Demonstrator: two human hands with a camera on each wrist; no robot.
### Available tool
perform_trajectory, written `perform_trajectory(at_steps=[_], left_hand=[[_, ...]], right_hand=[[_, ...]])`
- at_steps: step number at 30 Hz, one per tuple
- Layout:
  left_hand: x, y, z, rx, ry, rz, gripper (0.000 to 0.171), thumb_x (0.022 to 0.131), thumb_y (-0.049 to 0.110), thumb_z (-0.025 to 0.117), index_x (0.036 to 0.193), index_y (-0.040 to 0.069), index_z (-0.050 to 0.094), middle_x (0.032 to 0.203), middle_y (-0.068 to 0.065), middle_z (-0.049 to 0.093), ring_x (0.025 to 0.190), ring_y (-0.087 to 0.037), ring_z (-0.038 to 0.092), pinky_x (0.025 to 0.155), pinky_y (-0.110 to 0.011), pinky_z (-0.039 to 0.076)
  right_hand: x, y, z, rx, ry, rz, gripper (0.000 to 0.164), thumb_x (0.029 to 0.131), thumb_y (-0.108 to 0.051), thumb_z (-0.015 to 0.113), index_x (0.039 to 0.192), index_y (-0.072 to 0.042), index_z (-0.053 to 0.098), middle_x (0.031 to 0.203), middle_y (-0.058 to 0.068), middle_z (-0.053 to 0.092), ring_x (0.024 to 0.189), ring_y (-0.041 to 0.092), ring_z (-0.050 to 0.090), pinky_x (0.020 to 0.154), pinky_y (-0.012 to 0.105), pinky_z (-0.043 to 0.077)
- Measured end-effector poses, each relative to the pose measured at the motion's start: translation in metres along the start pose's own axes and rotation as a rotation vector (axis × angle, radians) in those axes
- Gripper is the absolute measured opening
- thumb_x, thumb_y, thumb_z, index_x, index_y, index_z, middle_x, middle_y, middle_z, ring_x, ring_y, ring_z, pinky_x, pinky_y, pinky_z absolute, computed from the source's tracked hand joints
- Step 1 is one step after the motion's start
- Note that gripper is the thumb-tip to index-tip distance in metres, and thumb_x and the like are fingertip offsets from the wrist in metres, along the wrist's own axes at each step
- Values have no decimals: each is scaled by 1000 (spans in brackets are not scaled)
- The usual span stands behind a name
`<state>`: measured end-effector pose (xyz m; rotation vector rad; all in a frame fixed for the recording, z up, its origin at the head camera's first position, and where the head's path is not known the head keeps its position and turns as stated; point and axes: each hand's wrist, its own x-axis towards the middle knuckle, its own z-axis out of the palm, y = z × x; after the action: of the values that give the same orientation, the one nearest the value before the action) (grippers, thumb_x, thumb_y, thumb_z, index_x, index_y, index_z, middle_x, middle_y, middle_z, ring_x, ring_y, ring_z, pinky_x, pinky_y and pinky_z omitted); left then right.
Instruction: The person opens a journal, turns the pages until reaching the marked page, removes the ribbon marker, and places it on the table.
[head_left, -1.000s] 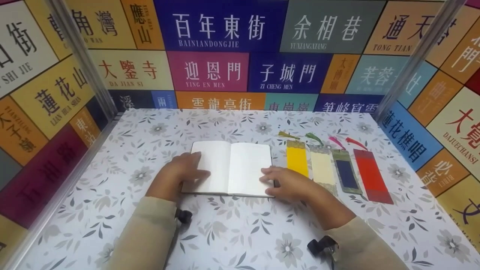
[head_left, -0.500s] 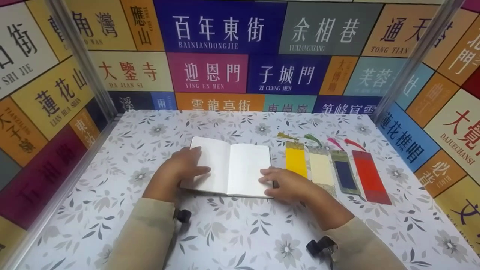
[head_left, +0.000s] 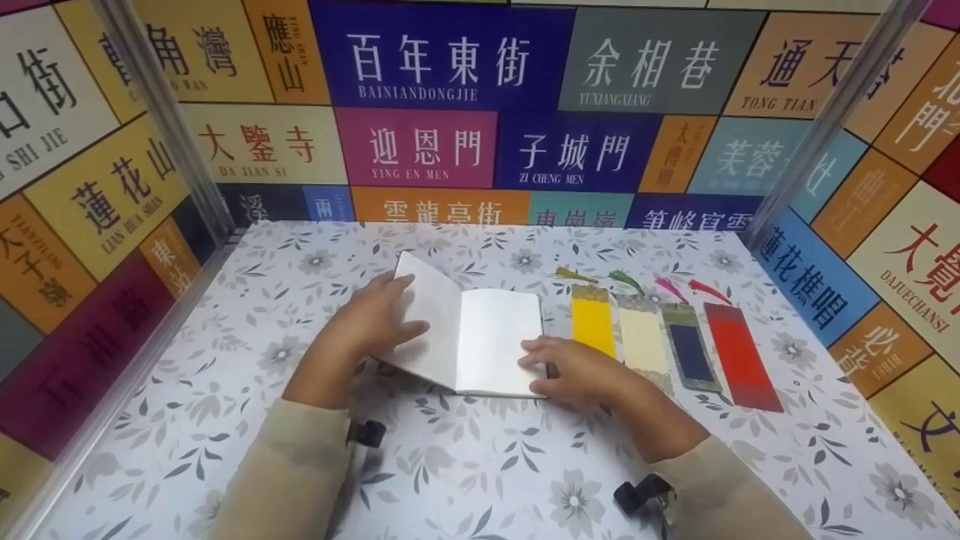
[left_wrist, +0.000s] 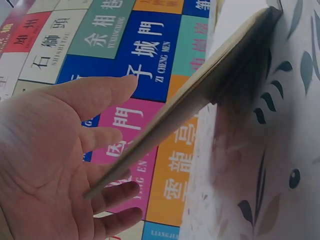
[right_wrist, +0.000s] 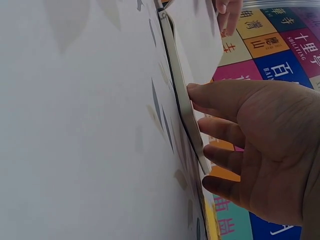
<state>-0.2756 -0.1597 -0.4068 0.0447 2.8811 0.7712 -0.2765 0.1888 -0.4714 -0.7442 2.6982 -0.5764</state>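
An open notebook (head_left: 499, 330) with blank white pages lies near the middle of the patterned table. Its left half is tilted up off the surface, while the right half lies flat. My left hand (head_left: 367, 315) holds the raised left edge; in the left wrist view, the thumb is on the page side and the lower fingers (left_wrist: 117, 220) reach past the cover's outer side. On the right page's outer edge rest the fingertips of my right hand (head_left: 574, 367). The right wrist view shows its thumb touching the notebook's edge, fingers slightly bent.
To the right lie tasselled bookmarks in a row: yellow (head_left: 592, 319), cream (head_left: 640, 337), dark blue (head_left: 691, 349) and red (head_left: 739, 356). My right forearm passes close to the cream one. Sign-covered panels (head_left: 420, 146) enclose the table's back and sides.
The notebook's left half has risen from flat to a tilt, with my left hand moving slightly up and right alongside it. My right hand has stayed at the right edge.
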Motion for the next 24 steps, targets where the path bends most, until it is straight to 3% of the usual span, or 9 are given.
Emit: perform_trajectory(at_steps=[13, 24], left_hand=[[-18, 25, -4, -69, 65, 149, 78, 98, 44, 74, 167, 31, 39, 177, -1, 34, 165, -30, 30, 134, -57, 29], [-28, 35, -3, -105, 56, 192, 74, 99, 40, 73, 165, 39, 39, 175, 6, 36, 164, -26, 33, 133, -57, 31]], right_hand=[[-2, 3, 0, 30, 26, -8, 39, 98, -29, 77, 136, -26, 74, 164, -5, 54, 157, 27, 45, 133, 50, 34], [1, 2, -1, 32, 28, -17, 37, 96, -29, 79, 133, -26, 75, 161, -1, 57, 155, 29, 48, 132, 50, 35]])
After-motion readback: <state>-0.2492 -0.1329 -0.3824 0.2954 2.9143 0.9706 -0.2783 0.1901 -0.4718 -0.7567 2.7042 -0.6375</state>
